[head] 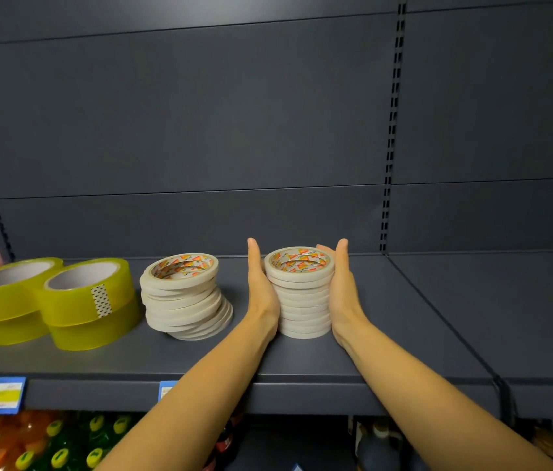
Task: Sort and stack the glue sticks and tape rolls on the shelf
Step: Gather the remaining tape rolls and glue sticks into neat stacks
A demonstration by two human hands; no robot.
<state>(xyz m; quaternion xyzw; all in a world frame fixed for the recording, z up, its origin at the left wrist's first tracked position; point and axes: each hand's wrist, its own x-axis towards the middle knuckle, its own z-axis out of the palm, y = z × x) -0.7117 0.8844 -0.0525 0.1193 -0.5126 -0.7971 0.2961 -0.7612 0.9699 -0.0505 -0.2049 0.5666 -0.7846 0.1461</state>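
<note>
left hand (261,283) & right hand (341,287), fingers straight, press flat on either side of upright white tape stack (302,300) on shelf (404,334); leaning white stack (185,297) and yellow tape rolls (88,300) to its left.

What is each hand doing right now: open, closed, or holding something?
Left hand: open, straight fingers pressed flat against the left side of the upright white tape stack.
Right hand: open, pressed flat against the same stack's right side.

Illumination was moderate, even, from above. Shadows on the shelf (387,348) were soft. Wide-angle distortion bowed the edges; lower bottles (59,447) appeared blurred.
</note>
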